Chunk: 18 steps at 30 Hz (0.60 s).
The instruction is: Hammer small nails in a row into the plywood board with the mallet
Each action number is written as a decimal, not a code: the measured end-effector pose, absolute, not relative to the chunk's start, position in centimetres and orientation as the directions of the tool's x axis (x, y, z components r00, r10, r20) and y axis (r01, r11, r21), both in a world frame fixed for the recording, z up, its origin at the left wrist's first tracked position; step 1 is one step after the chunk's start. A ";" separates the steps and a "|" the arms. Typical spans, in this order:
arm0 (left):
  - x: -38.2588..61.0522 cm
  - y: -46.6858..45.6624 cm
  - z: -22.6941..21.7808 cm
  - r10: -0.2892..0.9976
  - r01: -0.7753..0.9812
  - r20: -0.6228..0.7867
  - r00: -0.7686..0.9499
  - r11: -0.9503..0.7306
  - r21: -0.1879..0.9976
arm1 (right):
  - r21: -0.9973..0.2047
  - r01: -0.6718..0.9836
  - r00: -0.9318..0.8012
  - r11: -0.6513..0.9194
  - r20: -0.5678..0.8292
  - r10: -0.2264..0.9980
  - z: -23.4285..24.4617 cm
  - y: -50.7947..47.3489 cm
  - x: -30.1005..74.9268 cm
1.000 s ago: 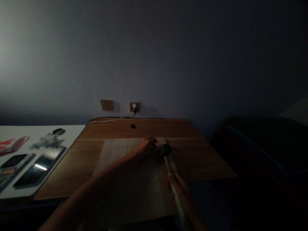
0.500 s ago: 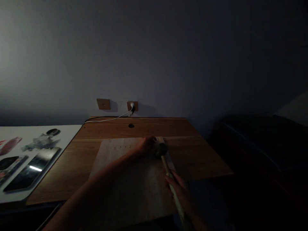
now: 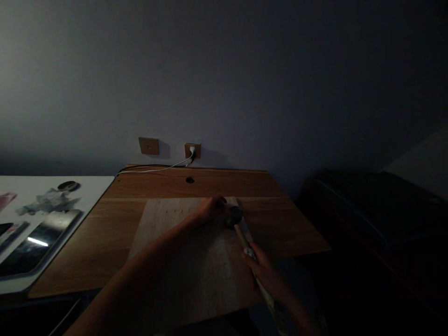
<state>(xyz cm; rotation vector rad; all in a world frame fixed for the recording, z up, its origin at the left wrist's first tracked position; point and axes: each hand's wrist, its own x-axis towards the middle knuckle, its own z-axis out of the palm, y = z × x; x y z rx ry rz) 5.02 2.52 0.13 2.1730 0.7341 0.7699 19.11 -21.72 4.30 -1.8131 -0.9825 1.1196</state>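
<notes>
Seeing at half past eight of the view a smooth white tabletop, strewn at its left edge with a pink scrap, then a crumpled, filmy grey sheet and a dark disc toward nine. Noticing just below these a glossy, slab-like device with rounded corners and a bright bar of reflection. Passing to a wooden desk, warm brown and streaked with grain. Finding on the matt grey wall, between nine and ten, a flat rectangular plate and a socket with a white plug. Meeting at six a pale, dull wooden board atop the desk, marked with a short row of small dark dots. Spotting the left hand toward seven, low over the board near its far side, with fingers bent; cannot tell whether grasping anything. Catching at half past five, over a pale narrow strip along the board's right edge, the rounded dark head of a mallet; cannot tell whether touching. Tracing its slim pale handle down to the right hand at five, curled around it. Making out toward half past three a dark, flat-topped bulk, too dim for material.
</notes>
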 end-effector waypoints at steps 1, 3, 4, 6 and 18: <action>5.1 2.5 0.1 0.686 0.260 0.305 0.661 -0.590 0.764 | -0.893 0.190 0.322 -0.407 -0.335 0.885 4.5 -21.5 18.9; 5.1 2.5 0.1 0.694 0.264 0.311 0.650 -0.589 0.764 | -0.904 0.157 0.327 -0.398 -0.332 0.885 4.8 -20.9 18.4; 5.2 2.5 0.1 0.701 0.271 0.309 0.643 -0.586 0.764 | -0.914 0.143 0.328 -0.380 -0.319 0.889 4.9 -20.5 18.3; 5.2 2.4 0.2 0.713 0.284 0.299 0.634 -0.574 0.768 | -0.933 0.115 0.337 -0.341 -0.286 0.897 5.0 -19.6 18.1; 4.9 2.0 0.6 0.706 0.243 0.295 0.644 -0.554 0.796 | -0.958 0.100 0.304 -0.270 -0.229 0.925 5.0 -16.7 16.9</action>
